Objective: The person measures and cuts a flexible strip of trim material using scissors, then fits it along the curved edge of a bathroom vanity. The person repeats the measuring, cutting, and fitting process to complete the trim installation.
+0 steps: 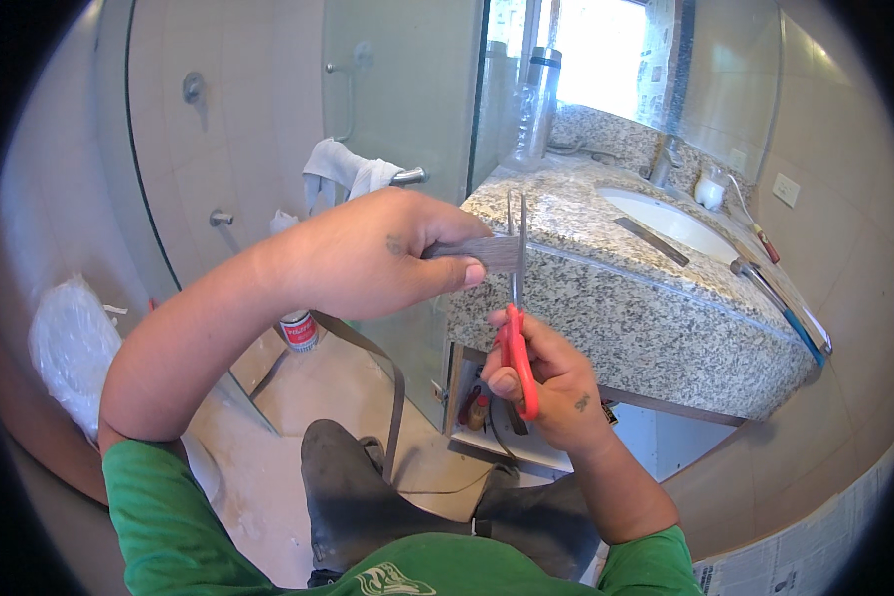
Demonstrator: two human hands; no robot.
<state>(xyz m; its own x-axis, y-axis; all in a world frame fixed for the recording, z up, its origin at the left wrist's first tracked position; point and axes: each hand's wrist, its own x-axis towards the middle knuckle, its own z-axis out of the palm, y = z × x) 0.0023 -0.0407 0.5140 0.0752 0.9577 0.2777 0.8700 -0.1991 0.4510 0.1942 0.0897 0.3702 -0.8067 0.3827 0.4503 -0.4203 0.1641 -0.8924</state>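
Note:
My left hand [368, 253] pinches a flat grey-brown strip [487, 252] between thumb and fingers, its short end pointing right. In my right hand [556, 382] is a pair of scissors [521, 363] with red handles, held upright. The scissor blades are parted and stand at the end of the strip; I cannot tell whether they touch it. A long brown band [395, 397] hangs in a loop below my left hand, toward my knees. Whether it joins the held strip is hidden by the hand.
Ahead right is a granite counter [606, 318] with a sink [670, 221], a flat metal piece [651, 240], a hammer [765, 288] and a clear bottle [534, 119]. A glass door [397, 89], a cloth [348, 169], a can [299, 333] and a plastic bag [74, 343] are leftward.

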